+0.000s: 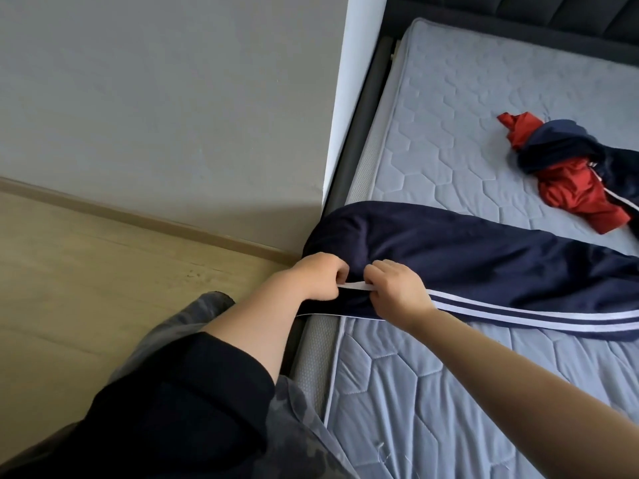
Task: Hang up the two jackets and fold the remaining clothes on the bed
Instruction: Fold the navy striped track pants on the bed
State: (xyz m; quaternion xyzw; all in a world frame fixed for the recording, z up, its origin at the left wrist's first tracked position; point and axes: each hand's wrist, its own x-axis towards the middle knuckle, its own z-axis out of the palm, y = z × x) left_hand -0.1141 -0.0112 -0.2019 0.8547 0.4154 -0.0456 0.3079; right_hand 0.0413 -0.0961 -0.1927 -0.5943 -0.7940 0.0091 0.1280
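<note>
We find the navy track pants [466,257] laid across the mattress [432,392], waist end at its left edge. Our left hand [320,280] and right hand [396,288] each pinch the white-striped waistband, apparently squaring it for folding. 1 red-and-navy garment [574,167] waits crumpled, well apart.

Navy striped garment [466,257], crumpled red-navy one [581,178]
</note>
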